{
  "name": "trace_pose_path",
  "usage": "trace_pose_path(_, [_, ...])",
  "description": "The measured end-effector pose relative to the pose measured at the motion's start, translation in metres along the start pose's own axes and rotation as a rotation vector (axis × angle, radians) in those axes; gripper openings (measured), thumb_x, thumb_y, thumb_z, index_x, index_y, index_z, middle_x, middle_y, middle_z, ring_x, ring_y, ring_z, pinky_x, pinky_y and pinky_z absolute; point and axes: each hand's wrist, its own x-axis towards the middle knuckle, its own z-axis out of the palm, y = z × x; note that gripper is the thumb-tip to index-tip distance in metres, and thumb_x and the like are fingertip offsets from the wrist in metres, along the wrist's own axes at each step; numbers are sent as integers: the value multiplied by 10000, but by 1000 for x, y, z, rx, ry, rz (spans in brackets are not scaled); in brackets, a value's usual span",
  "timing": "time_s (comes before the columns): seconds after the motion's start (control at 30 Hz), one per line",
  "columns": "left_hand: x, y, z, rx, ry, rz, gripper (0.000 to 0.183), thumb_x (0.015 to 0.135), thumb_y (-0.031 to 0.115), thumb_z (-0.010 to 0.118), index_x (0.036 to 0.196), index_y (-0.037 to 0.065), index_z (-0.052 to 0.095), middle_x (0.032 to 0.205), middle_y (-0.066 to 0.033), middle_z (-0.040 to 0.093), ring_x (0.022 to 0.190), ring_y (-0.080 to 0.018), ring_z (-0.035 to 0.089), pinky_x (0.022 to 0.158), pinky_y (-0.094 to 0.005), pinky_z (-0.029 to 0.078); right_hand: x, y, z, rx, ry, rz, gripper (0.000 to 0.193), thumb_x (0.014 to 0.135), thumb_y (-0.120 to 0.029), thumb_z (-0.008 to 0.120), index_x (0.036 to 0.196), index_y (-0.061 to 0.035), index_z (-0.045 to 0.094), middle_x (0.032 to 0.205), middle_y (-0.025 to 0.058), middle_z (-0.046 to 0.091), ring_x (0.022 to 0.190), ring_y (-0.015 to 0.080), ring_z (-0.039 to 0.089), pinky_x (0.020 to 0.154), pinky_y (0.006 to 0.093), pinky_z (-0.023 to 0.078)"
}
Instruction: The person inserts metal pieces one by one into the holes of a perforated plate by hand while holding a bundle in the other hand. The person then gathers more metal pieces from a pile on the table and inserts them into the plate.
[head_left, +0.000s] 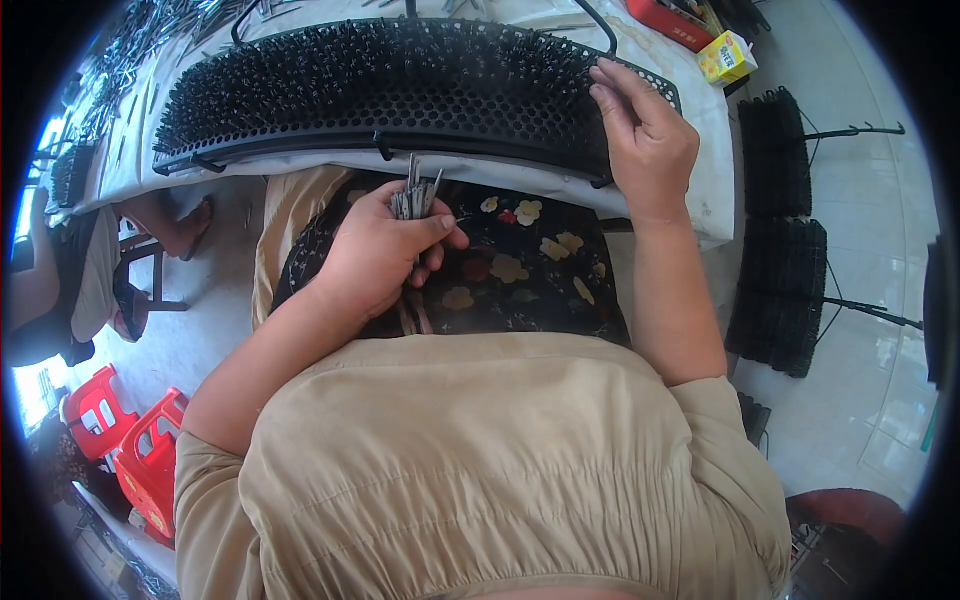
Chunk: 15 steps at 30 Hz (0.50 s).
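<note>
Left hand (380,242) curled round rods (415,203) above the floral cloth (515,245); rods looked light, stiff, smooth, best taken mid-shaft. Beyond, right hand (655,152) hung half-curled at rack's (470,146) right end; couldn't tell if pinching anything. Rack, on table (712,165), seemed rigid, best held by rim.

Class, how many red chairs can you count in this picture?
2, both at lower left: the upper chair, and the lower chair slightly right of it. Others may be hidden.

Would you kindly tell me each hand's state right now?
Left hand: closed around grey metal pieces.
Right hand: at the black rack; its grip cannot be told.
</note>
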Motion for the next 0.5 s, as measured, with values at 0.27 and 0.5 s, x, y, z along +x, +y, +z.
trace_pose_path(0.27, [0,1,1,6,6,-10,84,911,5,592,982,9,547,838,-152,672,557,-118,537,431,-233,404,2,5,-3,-30,25,-29,227,871,-94,717,1097,-107,730,940,65,746,871,176,711,765,275,549])
trace_pose_path(0.5, [2,-1,-1,-1,-4,-9,80,910,3,591,975,12,545,837,-150,672,556,-117,534,430,-232,400,4,11,-3,-40,15,-12,229,853,-140,724,1081,-152,730,905,35,734,861,227,671,784,335,526])
